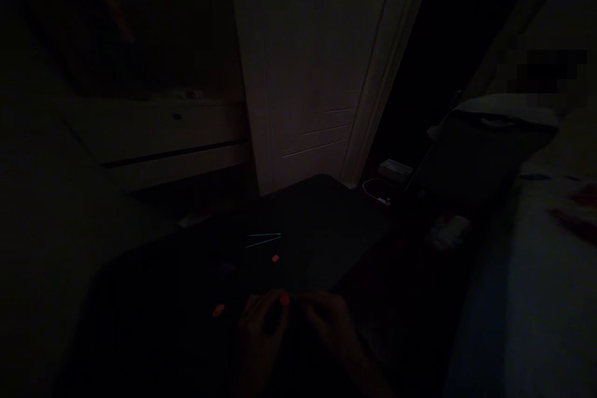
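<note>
The room is very dark. My left hand [261, 326] and my right hand [329, 323] meet low in the middle over a dark mat or board [326, 224]. Both have fingers curled, pinching together at a small orange piece [284, 300]. Which hand holds it is hard to tell. Another small orange piece [275, 258] lies on the mat just beyond, and a third [218, 310] lies left of my left hand. A pair of thin pale tweezers [263, 239] lies farther out on the mat.
A pale door [308, 74] stands ahead, with a drawer unit [163, 137] to its left. A white cable and a small box [389, 180] lie on the floor. A bed with pale bedding [536, 249] runs along the right.
</note>
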Available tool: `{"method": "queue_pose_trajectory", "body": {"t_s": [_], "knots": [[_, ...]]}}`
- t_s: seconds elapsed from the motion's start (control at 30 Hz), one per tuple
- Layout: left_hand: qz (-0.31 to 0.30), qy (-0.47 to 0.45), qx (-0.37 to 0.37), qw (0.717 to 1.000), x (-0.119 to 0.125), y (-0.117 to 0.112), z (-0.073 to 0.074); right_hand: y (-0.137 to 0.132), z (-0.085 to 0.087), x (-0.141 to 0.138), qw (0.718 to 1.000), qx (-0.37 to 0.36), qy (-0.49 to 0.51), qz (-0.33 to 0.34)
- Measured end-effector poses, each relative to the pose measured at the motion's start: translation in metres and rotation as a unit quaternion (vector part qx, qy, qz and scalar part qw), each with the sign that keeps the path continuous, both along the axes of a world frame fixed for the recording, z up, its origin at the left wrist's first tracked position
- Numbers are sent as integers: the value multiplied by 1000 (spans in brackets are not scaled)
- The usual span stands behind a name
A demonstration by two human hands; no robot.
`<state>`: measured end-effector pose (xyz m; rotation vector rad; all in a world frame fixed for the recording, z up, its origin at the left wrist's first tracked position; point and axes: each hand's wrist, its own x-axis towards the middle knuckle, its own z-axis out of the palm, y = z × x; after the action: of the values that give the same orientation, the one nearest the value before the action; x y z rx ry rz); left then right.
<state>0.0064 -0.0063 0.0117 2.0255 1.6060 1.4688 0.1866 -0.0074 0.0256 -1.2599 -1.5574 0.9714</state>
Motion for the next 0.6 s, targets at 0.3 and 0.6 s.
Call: {"method": "queue_pose_trajectory", "body": {"t_s": [0.3,0.6], "knots": [[-26,10,-52,998,-4,2,4,-1,-6,-3,999,-27,33,-29],[-32,-5,-74,997,-2,5,2,3,-2,2,997,-33,60,22]]}}
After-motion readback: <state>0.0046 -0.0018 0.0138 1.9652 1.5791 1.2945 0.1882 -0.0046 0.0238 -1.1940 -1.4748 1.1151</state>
